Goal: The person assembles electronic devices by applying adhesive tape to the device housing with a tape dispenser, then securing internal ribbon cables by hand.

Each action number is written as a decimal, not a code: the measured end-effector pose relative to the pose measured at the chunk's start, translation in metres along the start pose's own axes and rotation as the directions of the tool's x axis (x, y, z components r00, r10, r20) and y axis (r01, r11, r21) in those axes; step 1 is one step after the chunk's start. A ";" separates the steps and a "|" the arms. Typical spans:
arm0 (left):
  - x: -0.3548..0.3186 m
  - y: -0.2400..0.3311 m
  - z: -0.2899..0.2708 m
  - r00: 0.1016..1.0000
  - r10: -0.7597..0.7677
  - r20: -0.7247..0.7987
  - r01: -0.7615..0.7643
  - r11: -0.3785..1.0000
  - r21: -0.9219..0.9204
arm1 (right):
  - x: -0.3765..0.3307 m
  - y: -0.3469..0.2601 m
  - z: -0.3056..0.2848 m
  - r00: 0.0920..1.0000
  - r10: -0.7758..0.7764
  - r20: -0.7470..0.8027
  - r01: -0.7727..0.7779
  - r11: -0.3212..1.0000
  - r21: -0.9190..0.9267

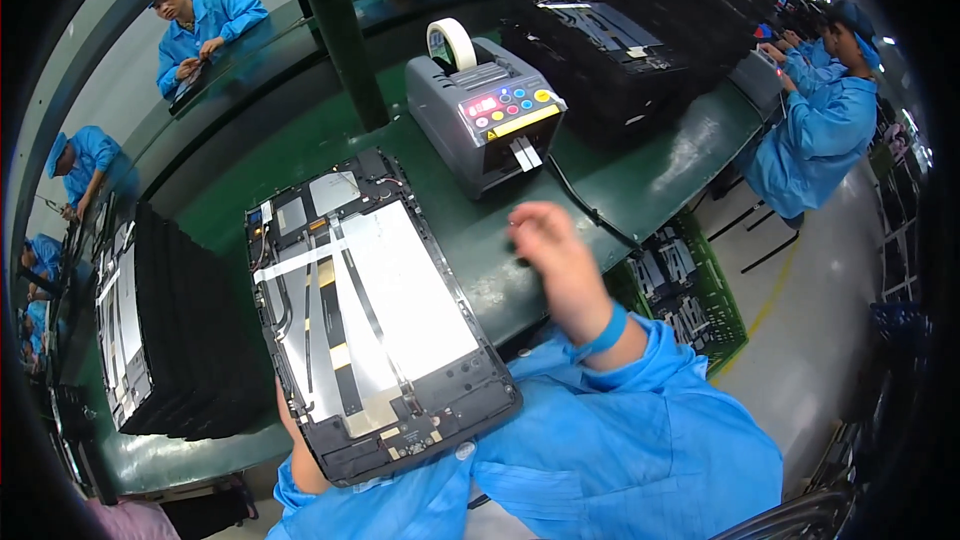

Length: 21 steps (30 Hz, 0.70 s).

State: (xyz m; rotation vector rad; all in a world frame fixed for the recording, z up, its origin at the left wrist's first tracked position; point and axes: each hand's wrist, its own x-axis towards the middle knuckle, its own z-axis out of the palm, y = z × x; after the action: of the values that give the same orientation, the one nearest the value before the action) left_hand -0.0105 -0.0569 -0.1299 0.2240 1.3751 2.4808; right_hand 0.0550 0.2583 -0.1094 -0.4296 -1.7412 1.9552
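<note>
An opened tablet-like device (405, 290) lies tilted in front of me, its inside showing silver plates, dark flat cables and small circuit parts. Its lower edge reaches my blue coat. My left hand (292, 430) holds it at the lower left edge, the fingers mostly hidden underneath. A whitish tape strip (297, 262) crosses its upper left part. My right hand (560, 255) is in the air right of the device, a little blurred, fingers loosely bent and apart, nothing visible in them. Beyond it stands a grey tape dispenser (485, 110) with a white tape end (525, 153) at its outlet.
Stacks of similar opened devices stand at the left (180, 330) and the far right (610, 50) of the green table (680, 140). A black cable (590, 210) runs from the dispenser. A green post (340, 35) rises behind. Below right sits a green crate (715, 290) with parts. Several co-workers sit around.
</note>
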 end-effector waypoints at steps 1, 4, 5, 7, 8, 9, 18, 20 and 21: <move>0.007 0.001 0.007 0.999 0.037 -0.003 -0.037 0.999 0.029 | 0.012 -0.004 -0.011 0.987 0.092 -0.133 -0.086 0.995 0.046; 0.011 0.012 0.003 0.989 0.147 -0.001 -0.146 0.982 0.123 | 0.055 -0.006 -0.041 0.949 0.314 0.029 -0.315 0.936 0.155; 0.011 0.015 -0.003 0.979 0.202 0.004 -0.201 0.975 0.097 | 0.064 -0.008 -0.038 0.949 0.312 0.036 -0.314 0.937 0.152; 0.010 0.020 0.002 0.961 0.274 0.030 -0.276 0.950 0.147 | 0.077 -0.011 -0.032 0.912 0.339 0.230 -0.385 0.901 0.199; 0.009 0.025 0.006 0.939 0.340 0.058 -0.345 0.918 0.197 | 0.079 -0.009 -0.032 0.912 0.336 0.236 -0.383 0.903 0.196; 0.005 0.031 0.021 0.926 0.378 0.015 -0.374 0.906 0.197 | 0.082 -0.006 -0.029 0.951 0.260 0.166 -0.288 0.942 0.171; -0.028 0.089 0.067 0.643 0.603 0.472 -0.735 0.314 0.601 | -0.005 -0.090 0.022 0.655 -0.340 0.675 0.529 0.844 -0.088; -0.022 0.106 0.090 0.620 0.403 0.673 -0.779 0.209 0.591 | -0.016 -0.108 0.045 0.334 -0.459 0.823 0.858 0.510 -0.064; -0.021 0.108 0.104 0.610 0.342 0.715 -0.789 0.185 0.585 | -0.023 -0.119 0.053 0.326 -0.456 0.828 0.857 0.512 -0.055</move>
State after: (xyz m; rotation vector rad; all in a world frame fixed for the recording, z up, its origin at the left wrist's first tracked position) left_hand 0.0185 -0.0344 0.0170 1.7672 2.5569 1.5113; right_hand 0.0631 0.2098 0.0139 1.0371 -2.3396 0.9849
